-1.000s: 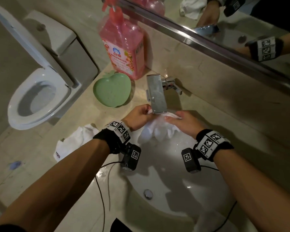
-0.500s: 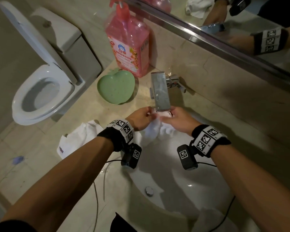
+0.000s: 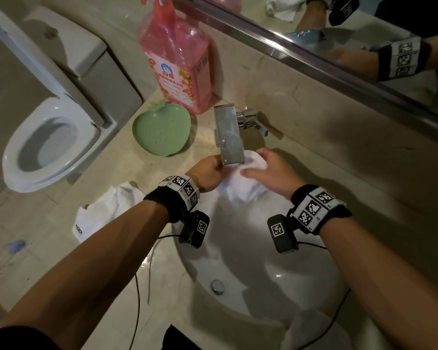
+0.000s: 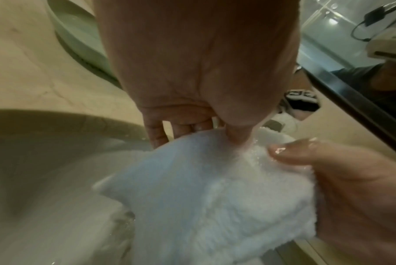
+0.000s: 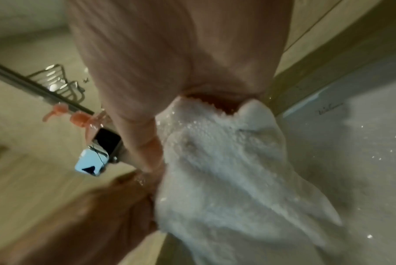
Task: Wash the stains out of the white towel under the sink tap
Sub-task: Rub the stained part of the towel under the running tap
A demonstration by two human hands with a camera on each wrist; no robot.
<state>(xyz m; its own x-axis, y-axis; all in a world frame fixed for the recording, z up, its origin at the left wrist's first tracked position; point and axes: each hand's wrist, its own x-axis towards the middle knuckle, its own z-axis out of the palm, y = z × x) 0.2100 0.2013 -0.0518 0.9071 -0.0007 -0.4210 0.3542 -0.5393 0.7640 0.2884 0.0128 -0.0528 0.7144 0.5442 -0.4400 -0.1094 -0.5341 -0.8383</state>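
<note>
A wet white towel (image 3: pixel 243 188) hangs bunched under the chrome tap (image 3: pixel 229 136) at the back of the white sink (image 3: pixel 276 279). My left hand (image 3: pixel 208 173) grips the towel's left side, fingers curled into the cloth. My right hand (image 3: pixel 268 170) holds the right side, thumb on top of the folds. In the left wrist view the towel (image 4: pixel 215 193) is pinched between my left hand (image 4: pixel 197 132) and the right hand's thumb (image 4: pixel 306 156), with water beading on it. The right wrist view shows the towel (image 5: pixel 233 175) draped below my right hand (image 5: pixel 192 111).
A green apple-shaped dish (image 3: pixel 161 130) and a pink pump bottle (image 3: pixel 177 64) stand left of the tap. A second white cloth (image 3: pixel 106 213) lies on the counter left of the sink. An open toilet (image 3: pixel 51 145) stands at far left. A mirror (image 3: pixel 339 29) runs along the back wall.
Both hands have moved the towel up closer under the tap spout and drawn nearer together; a rounded bulge of cloth now shows just right of the spout.
</note>
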